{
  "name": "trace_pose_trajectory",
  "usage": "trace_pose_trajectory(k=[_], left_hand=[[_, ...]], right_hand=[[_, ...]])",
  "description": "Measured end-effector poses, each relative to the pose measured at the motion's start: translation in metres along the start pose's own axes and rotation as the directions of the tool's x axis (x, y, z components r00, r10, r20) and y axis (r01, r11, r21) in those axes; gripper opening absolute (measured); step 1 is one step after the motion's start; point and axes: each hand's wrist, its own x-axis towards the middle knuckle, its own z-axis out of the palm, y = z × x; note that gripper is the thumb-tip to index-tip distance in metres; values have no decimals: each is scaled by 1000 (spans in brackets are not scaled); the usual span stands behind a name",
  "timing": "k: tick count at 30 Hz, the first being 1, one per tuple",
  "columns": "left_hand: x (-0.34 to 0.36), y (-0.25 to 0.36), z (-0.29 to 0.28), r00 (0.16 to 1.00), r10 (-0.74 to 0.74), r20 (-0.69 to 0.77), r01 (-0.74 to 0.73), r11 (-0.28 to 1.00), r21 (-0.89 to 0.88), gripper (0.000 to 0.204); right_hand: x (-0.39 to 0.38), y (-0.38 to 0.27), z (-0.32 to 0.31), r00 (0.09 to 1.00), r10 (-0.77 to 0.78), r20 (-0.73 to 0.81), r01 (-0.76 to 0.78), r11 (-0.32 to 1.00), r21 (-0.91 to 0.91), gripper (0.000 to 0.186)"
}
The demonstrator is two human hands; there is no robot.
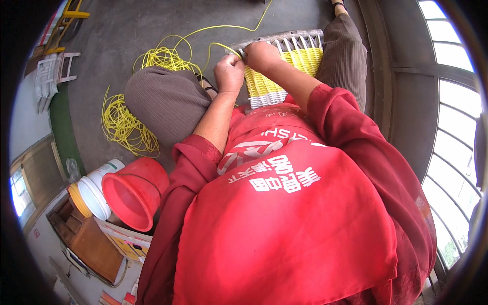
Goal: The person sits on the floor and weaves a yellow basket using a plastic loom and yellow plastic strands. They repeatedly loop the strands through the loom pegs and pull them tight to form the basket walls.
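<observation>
A half-filled yellow woven panel (pixel 284 68) sits between the person's knees, its bare white warp strands (pixel 301 42) toward the far edge and a white woven band (pixel 268 99) nearest the red apron (pixel 284 218). The left hand (pixel 229 73) and right hand (pixel 261 56) meet at the panel's far left corner, fingers curled; a yellow plastic strand (pixel 218 44) arches into them, but which fingers pinch it, and how firmly, I cannot tell. To work this row well, I'd draw the strand through with even tension, snug at the edge yet not pulling the warps inward, then press it flat against the finished rows. The loose coils, one beyond the left knee (pixel 170 58), one beside it (pixel 127 127), probably need slack fed gently so no loop snags
</observation>
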Motion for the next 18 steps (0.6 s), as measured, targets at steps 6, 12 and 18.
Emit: trace_pose_trajectory(k=[6, 12, 18], left_hand=[[4, 16, 1, 915, -349, 203, 399, 857, -327, 9], [13, 10, 10, 846, -504, 173, 532, 781, -327, 10], [22, 6, 14, 877, -465, 124, 476, 875, -89, 8]], right_hand=[[11, 10, 3, 993, 53, 108, -71, 982, 175, 29], [9, 18, 2, 988, -3, 154, -55, 928, 368, 28], [17, 30, 20, 982, -1, 188, -109, 811, 575, 24]])
